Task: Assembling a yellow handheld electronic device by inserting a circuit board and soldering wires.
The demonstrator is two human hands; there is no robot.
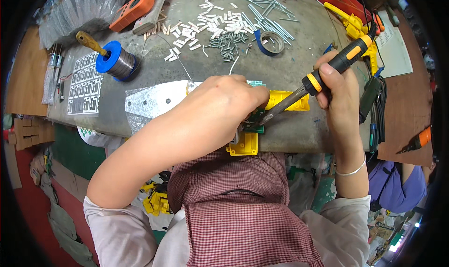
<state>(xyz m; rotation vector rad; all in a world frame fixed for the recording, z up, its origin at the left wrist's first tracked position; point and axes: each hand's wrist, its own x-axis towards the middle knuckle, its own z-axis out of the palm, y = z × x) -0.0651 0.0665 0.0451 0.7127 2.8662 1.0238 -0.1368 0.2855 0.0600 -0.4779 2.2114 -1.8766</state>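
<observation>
My right hand (pixel 339 87) grips the black-and-yellow handle of a soldering iron (pixel 287 100). The iron slants down to the left, its tip at a small green circuit board (pixel 258 128). Over that board my left hand (pixel 229 96) is curled, fingers pointing down and mostly hidden; what they pinch does not show. Below the board is a yellow plastic housing (pixel 243 145) at the table's front edge, and another yellow plastic part (pixel 294 101) lies beyond the iron. Whether the tip touches the board is hard to see.
A blue solder spool (pixel 111 61), white pieces (pixel 187 33), small screws (pixel 229 45), metal rods (pixel 271 21) and blue tape (pixel 270 43) lie across the table. An orange meter (pixel 133 11) is far left. Yellow parts (pixel 346 19) and cables (pixel 380 103) lie right.
</observation>
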